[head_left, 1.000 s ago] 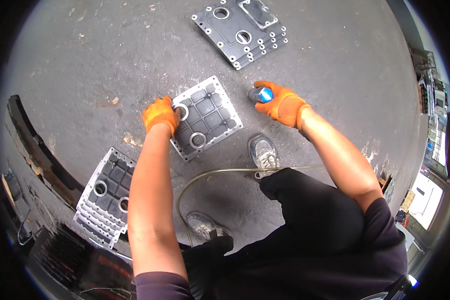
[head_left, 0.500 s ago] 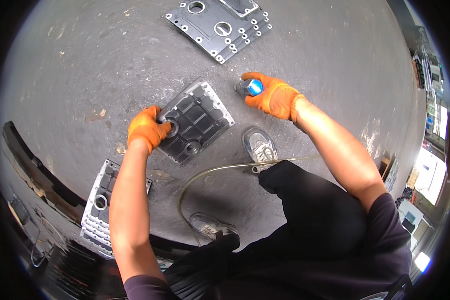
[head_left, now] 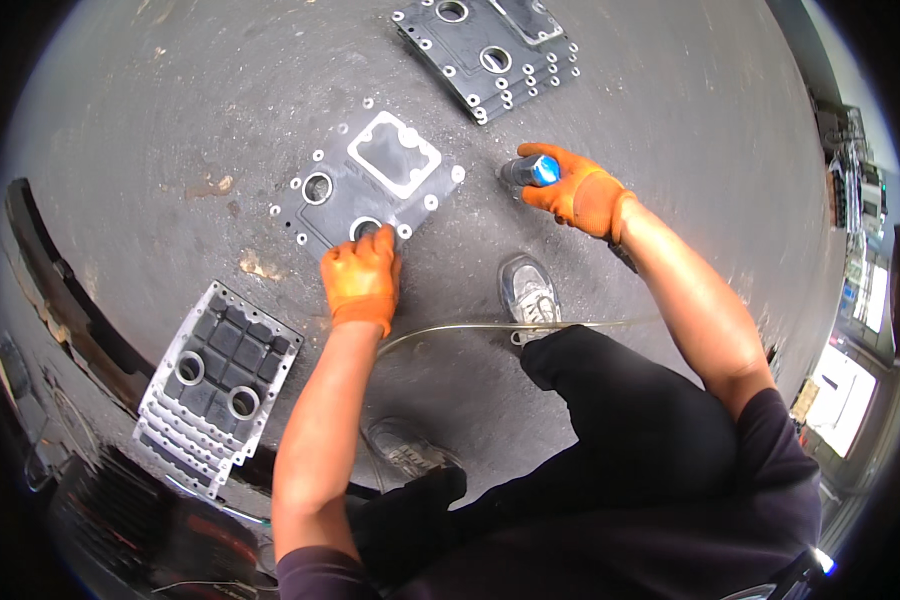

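On the floor in front of me lies a grey metal cover plate (head_left: 365, 187), its flat face up, with two round rings, bolt bosses and a bright rectangular rim. My left hand (head_left: 360, 278), in an orange glove, grips its near edge, fingers curled at the nearer ring; the fingertips are partly hidden. In my right hand (head_left: 582, 192), also gloved in orange, is a short blue-and-dark cylindrical hand tool (head_left: 533, 172). The tool is held right of the plate, apart from it.
A stack of similar plates (head_left: 470, 50) lies beyond, flat faces up. Another stack (head_left: 220, 345) sits at the left, ribbed sides up. A clear hose (head_left: 460, 327) crosses the floor near my shoe (head_left: 530, 297). A dark curved metal piece (head_left: 75, 310) stands farther left.
The middle plate has turned over from its ribbed side to its flat face. My left hand has moved right, onto its near edge. My right hand still holds the tool.
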Motion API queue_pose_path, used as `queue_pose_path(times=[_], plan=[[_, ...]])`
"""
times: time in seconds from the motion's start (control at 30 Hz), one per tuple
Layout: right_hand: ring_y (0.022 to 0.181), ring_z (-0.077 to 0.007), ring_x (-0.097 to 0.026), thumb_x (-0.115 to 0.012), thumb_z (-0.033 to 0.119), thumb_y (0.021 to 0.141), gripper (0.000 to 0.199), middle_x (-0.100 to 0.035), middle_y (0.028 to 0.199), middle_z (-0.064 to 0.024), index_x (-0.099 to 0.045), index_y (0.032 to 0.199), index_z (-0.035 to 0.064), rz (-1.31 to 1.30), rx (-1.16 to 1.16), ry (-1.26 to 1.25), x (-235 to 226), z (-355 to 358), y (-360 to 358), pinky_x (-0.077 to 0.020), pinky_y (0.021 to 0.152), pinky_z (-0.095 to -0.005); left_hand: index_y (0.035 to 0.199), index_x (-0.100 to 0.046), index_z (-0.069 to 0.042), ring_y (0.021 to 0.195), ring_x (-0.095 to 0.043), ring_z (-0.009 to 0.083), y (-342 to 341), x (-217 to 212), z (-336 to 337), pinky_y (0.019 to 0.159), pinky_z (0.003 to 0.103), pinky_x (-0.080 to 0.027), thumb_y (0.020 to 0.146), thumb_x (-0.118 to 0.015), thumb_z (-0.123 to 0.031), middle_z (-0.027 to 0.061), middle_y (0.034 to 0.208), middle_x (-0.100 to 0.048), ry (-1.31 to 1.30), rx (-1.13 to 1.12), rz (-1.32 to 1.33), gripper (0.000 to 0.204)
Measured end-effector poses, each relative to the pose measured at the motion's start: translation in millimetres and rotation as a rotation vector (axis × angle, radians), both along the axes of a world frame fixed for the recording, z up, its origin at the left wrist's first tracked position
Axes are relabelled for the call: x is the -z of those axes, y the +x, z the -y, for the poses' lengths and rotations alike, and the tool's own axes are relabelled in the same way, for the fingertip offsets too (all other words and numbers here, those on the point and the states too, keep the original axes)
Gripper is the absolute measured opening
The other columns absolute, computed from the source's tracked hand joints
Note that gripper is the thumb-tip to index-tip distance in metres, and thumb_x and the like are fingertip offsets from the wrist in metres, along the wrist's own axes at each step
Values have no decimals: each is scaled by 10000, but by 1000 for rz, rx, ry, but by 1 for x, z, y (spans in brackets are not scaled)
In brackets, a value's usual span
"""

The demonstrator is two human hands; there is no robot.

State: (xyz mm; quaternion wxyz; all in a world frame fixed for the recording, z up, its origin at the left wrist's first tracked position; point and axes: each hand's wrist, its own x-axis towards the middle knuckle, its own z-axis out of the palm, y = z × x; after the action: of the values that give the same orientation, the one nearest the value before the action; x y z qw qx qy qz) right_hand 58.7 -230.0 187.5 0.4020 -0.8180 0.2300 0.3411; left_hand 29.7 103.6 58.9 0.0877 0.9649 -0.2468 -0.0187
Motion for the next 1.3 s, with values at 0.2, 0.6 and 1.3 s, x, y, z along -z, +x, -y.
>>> queue_pose_path(times=[0.2, 0.6, 1.3], plan=[[682, -80, -556, -810, 231, 922, 707, -683, 940, -12, -587, 1592, 202, 21, 16, 107, -24, -11, -5, -496, 615, -268, 1221, -740, -88, 940, -737, 401, -24, 27, 1, 927, 525, -570, 962, -729, -226, 163, 1019, -783, -274, -93, -105, 294], [740, -104, -620, -802, 205, 936, 661, -708, 945, -11, -606, 1563, 129, -53, 22, 295, -9, -39, 3, -532, 668, -293, 1438, -594, 63, 1228, -722, 418, -32, 33, -20, 1065, 467, -540, 911, -874, -489, 284, 1314, -741, -499, -1234, -556, 813], [765, -95, -641, -778, 241, 971, 687, -790, 1328, 5, -546, 1607, 123, -34, -379, 261, -72, -131, 37, -539, 680, -272, 1451, -554, 53, 1169, -752, 338, -27, 14, -35, 1013, 441, -568, 861, -937, -315, 251, 1300, -761, -886, -1180, -709, 794]])
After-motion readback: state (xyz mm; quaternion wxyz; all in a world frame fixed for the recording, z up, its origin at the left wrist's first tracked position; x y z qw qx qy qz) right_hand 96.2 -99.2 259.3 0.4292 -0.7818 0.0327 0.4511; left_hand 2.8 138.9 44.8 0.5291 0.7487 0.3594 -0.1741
